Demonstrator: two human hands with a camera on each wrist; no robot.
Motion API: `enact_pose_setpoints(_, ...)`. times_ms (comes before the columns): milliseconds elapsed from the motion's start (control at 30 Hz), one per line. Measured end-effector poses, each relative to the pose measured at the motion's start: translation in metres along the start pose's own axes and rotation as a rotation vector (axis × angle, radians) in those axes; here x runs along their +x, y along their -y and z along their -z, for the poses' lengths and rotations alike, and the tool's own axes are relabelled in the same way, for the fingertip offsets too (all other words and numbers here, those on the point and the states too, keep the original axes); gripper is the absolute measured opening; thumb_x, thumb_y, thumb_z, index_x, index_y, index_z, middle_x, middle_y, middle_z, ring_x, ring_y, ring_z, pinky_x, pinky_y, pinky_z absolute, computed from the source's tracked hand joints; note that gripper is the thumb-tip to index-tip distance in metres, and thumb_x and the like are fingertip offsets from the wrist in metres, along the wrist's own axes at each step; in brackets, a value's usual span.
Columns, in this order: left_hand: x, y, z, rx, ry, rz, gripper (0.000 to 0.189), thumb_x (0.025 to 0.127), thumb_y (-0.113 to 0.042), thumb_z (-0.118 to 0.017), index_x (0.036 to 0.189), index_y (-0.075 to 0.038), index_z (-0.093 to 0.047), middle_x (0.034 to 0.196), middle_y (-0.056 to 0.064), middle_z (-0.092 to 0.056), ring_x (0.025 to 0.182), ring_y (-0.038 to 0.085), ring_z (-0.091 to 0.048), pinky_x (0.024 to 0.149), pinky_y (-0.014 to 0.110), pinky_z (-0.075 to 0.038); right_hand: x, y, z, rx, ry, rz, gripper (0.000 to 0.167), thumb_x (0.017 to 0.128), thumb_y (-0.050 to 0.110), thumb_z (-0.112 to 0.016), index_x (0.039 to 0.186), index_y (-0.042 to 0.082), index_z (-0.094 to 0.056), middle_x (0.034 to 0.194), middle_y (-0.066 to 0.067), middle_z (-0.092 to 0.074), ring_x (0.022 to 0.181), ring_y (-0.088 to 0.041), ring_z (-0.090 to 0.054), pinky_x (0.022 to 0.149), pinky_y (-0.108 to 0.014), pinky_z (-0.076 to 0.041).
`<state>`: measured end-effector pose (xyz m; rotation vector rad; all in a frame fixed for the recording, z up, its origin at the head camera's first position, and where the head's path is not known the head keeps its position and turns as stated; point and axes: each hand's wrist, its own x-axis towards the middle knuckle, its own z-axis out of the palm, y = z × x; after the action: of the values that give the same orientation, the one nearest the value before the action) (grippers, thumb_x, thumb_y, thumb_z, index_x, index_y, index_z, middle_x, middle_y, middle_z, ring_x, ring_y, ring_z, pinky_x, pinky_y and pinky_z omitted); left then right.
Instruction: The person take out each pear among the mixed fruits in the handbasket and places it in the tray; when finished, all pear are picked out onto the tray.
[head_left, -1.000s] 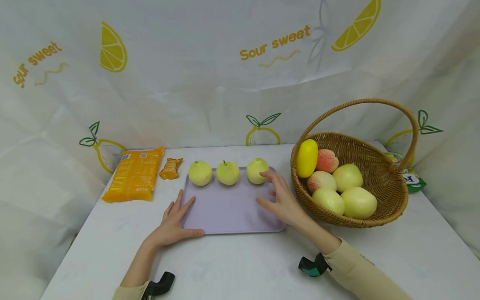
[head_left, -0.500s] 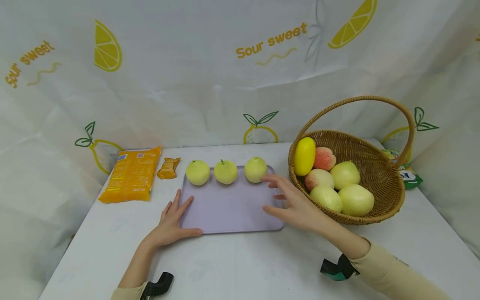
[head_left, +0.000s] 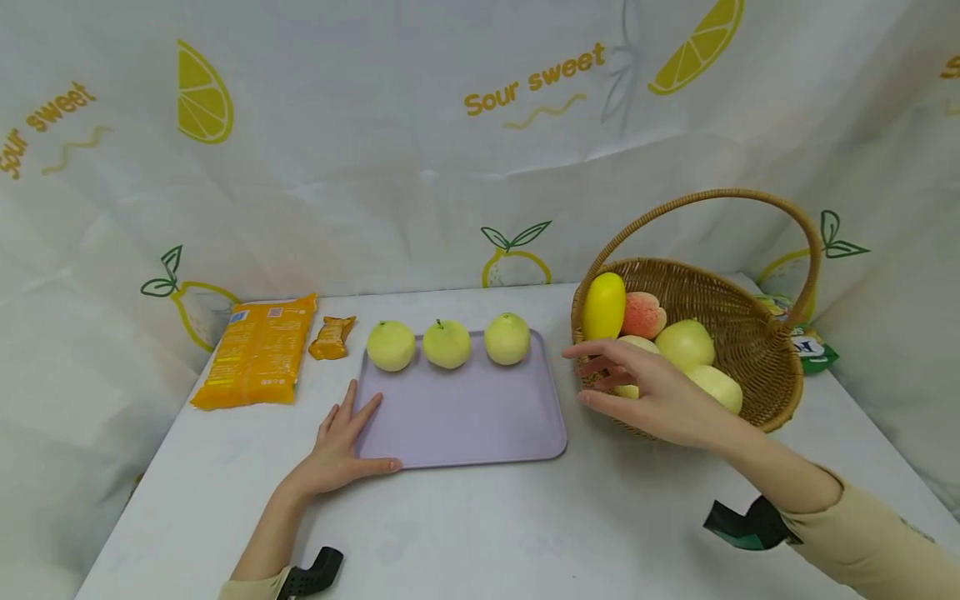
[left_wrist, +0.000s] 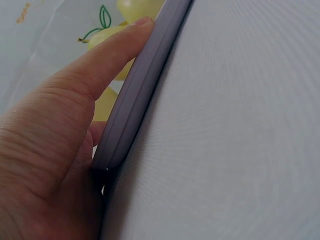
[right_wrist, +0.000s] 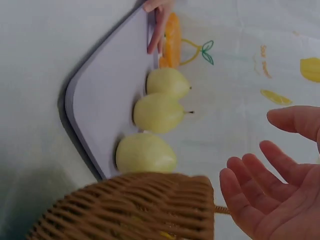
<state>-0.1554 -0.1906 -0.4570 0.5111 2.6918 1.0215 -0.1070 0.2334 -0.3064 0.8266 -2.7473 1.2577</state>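
A lilac tray point(head_left: 465, 417) lies on the table with 3 round yellow-green pears point(head_left: 447, 344) in a row along its far edge. My left hand point(head_left: 337, 446) rests at the tray's near left corner, fingers spread along the left side. In the left wrist view its thumb point(left_wrist: 120, 47) lies on the tray's rim. My right hand point(head_left: 652, 392) hovers over the near left rim of a wicker basket point(head_left: 757, 358), holding nothing. Its fingers are loosely bent and apart from the thumb in the right wrist view. It hides some fruit in the basket.
The basket, with a tall arched handle point(head_left: 720, 193), holds a yellow oval fruit point(head_left: 603, 306), a peach point(head_left: 645, 314) and several pale fruits. An orange packet point(head_left: 258, 354) and a small wrapped snack point(head_left: 332, 337) lie back left. A green packet point(head_left: 813, 350) sits behind the basket.
My right hand has moved away from the rightmost pear, rightward off the tray to above the basket. The left hand has stayed on the tray. The head view has shifted slightly.
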Motion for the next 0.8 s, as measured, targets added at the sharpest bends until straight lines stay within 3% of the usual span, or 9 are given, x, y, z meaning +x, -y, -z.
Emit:
enact_pose_setpoints(100, 0.0, -0.002, 0.001, -0.003, 0.001, 0.0, 0.106, 0.074, -0.05, -0.08, 0.154, -0.006, -0.026, 0.161, 0.019, 0.014, 0.142, 0.048, 0.009, 0.109, 0.066, 0.004, -0.002, -0.002, 0.014, -0.047, 0.044, -0.015, 0.034, 0.092, 0.015, -0.069, 0.124, 0.014, -0.06, 0.119, 0.002, -0.062, 0.102, -0.023, -0.06, 0.086, -0.04, -0.054)
enact_pose_setpoints(300, 0.0, -0.002, 0.001, 0.0, 0.004, -0.001, 0.106, 0.074, -0.05, -0.08, 0.155, -0.006, -0.025, 0.161, 0.019, 0.014, 0.142, 0.048, 0.01, 0.109, 0.066, 0.004, -0.005, -0.012, 0.038, -0.09, 0.175, -0.052, 0.027, 0.095, 0.016, -0.066, 0.121, 0.012, -0.061, 0.113, 0.002, -0.064, 0.103, -0.017, -0.06, 0.084, -0.031, -0.055)
enact_pose_setpoints(500, 0.0, -0.001, 0.0, -0.002, 0.001, 0.005, 0.106, 0.075, -0.051, -0.079, 0.155, -0.007, -0.025, 0.161, 0.018, 0.014, 0.142, 0.048, 0.01, 0.109, 0.067, 0.004, -0.001, -0.026, 0.061, -0.167, 0.383, -0.006, 0.031, 0.096, 0.011, -0.062, 0.126, 0.016, -0.057, 0.121, 0.005, -0.059, 0.104, -0.018, -0.06, 0.08, -0.03, -0.054)
enact_pose_setpoints(633, -0.001, 0.0, 0.0, -0.003, -0.001, -0.004, 0.106, 0.074, -0.05, -0.08, 0.154, -0.006, -0.025, 0.161, 0.019, 0.014, 0.142, 0.05, 0.01, 0.108, 0.068, 0.004, 0.004, -0.033, 0.071, -0.207, 0.506, -0.031, 0.038, 0.093, 0.006, -0.063, 0.129, 0.015, -0.057, 0.128, 0.001, -0.058, 0.109, -0.023, -0.057, 0.081, -0.034, -0.054)
enact_pose_setpoints(800, -0.001, -0.001, 0.0, 0.0, -0.001, -0.005, 0.106, 0.075, -0.05, -0.079, 0.154, -0.006, -0.026, 0.161, 0.019, 0.014, 0.142, 0.049, 0.01, 0.108, 0.067, 0.005, 0.012, -0.04, 0.079, -0.256, 0.641, -0.119, 0.053, 0.085, 0.011, -0.071, 0.135, 0.009, -0.053, 0.134, -0.004, -0.054, 0.119, -0.028, -0.051, 0.092, -0.049, -0.049)
